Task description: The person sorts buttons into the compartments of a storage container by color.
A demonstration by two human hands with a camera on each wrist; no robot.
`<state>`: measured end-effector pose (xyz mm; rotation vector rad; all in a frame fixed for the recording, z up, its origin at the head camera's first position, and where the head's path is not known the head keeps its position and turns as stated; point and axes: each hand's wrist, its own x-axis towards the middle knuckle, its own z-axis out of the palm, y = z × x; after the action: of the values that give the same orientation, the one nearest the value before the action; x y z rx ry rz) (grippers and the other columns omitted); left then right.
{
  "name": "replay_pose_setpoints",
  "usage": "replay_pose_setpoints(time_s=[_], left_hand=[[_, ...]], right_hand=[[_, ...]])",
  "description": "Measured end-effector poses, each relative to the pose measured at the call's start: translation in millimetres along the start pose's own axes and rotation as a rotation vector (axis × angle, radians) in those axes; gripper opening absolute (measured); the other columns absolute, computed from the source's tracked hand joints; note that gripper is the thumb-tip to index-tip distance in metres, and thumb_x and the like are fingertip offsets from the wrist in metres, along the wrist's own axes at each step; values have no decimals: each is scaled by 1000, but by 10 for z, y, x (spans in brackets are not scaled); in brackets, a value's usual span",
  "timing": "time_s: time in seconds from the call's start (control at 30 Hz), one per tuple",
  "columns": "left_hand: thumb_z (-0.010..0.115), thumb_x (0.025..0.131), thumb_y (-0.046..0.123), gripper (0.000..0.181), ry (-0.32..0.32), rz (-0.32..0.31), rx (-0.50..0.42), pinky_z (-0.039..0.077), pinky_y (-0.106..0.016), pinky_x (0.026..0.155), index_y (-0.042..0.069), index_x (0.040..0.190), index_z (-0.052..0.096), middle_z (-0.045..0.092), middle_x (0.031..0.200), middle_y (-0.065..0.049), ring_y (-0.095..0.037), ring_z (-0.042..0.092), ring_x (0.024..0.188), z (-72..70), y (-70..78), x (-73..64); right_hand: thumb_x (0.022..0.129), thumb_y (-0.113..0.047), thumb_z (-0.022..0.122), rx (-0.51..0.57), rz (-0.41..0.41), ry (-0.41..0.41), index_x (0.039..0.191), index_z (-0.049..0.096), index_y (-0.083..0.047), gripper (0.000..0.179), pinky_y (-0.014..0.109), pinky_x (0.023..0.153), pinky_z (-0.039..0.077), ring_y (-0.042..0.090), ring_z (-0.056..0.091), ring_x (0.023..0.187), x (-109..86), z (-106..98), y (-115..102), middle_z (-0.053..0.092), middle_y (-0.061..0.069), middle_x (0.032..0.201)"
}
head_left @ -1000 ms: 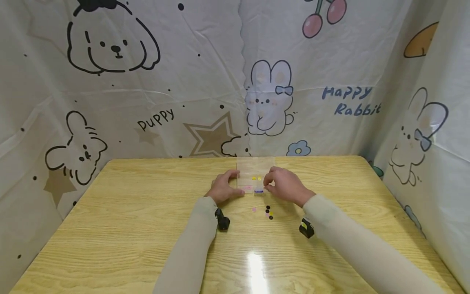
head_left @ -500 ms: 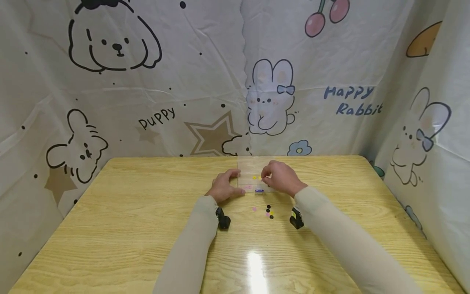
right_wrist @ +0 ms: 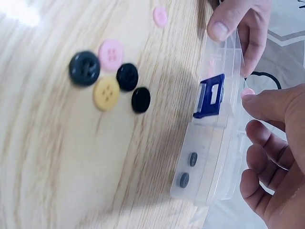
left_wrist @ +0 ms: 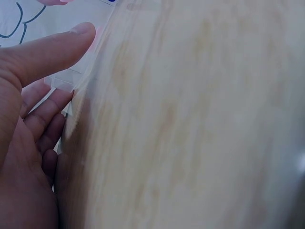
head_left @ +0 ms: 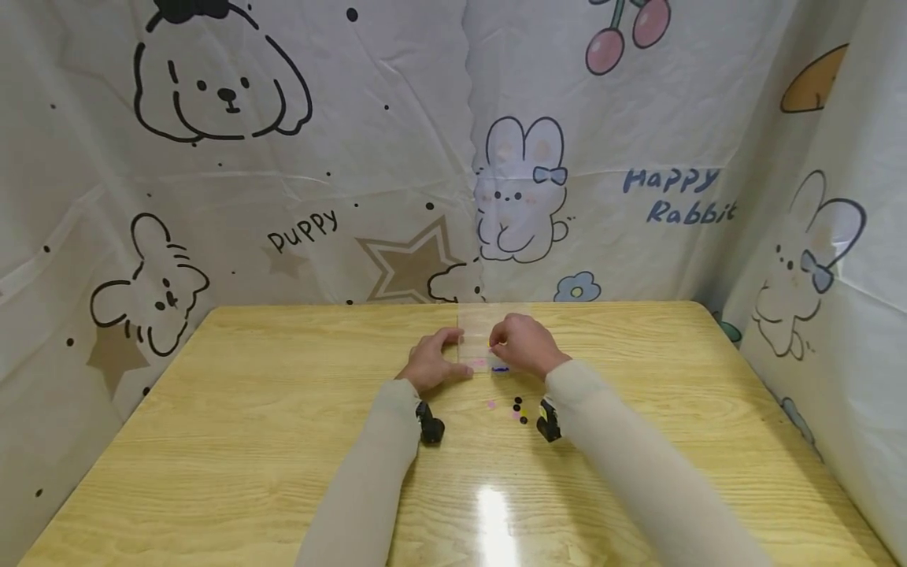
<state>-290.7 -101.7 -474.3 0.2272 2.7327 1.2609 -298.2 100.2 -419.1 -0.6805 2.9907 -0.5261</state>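
Note:
A clear plastic compartment box stands on the table with its lid raised at the back and a blue clasp on its front. My left hand holds its left side, thumb at the front and fingers behind. Over the box, my right hand pinches a pink button between thumb and index finger, the other fingers loosely bent. Dark buttons lie in the right front compartment, and pink ones show in the left front one. The right hand hides part of the box in the head view.
In front of the box lie several loose buttons: black ones, a yellow one, a pink one and another pink button apart from them. A printed curtain hangs behind the wooden table.
My right hand has moved left across the box, from its right side to over the middle compartments, covering the yellow buttons there. The left hand has stayed in place.

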Motion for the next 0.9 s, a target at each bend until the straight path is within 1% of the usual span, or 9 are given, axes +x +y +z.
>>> replay_pose_setpoints(time_s=[0.1, 0.27, 0.43, 0.67, 0.9], left_hand=[[84, 78, 29, 75, -3, -1, 4, 25, -52, 118, 20, 144, 49, 56, 145, -3, -30, 42, 137, -3, 2, -16], [84, 78, 28, 74, -4, 5, -1, 24, -53, 118, 20, 144, 49, 57, 145, -3, -30, 42, 137, 1, 6, -17], [85, 77, 27, 75, 1, -11, -6, 25, -52, 118, 21, 143, 50, 57, 144, -2, -30, 42, 137, 11, -16, 3], [86, 77, 27, 75, 0, -19, -6, 26, -51, 119, 22, 143, 50, 57, 144, -1, -30, 41, 138, 15, -25, 1], [85, 77, 28, 74, 6, -1, -2, 26, -52, 118, 21, 143, 50, 57, 144, -2, -30, 42, 138, -1, 0, -23]], right_hand=[[90, -18, 71, -7, -1, -3, 92, 78, -13, 9, 38, 84, 54, 18, 63, 88, 23, 34, -7, 71, 4, 96], [90, -17, 69, -18, 31, -10, 93, 78, -12, 11, 39, 85, 54, 19, 61, 89, 19, 46, 23, 70, 4, 96], [89, -16, 69, -7, 45, -11, 94, 78, -11, 12, 39, 85, 54, 19, 60, 88, 10, 47, 35, 69, 6, 96], [89, -16, 68, -11, 13, -12, 93, 78, -11, 12, 39, 84, 55, 19, 61, 87, 32, 88, 30, 71, 5, 96], [89, -14, 67, -32, -1, -18, 91, 78, -13, 11, 38, 83, 54, 18, 61, 85, 41, 84, 13, 71, 4, 94]])
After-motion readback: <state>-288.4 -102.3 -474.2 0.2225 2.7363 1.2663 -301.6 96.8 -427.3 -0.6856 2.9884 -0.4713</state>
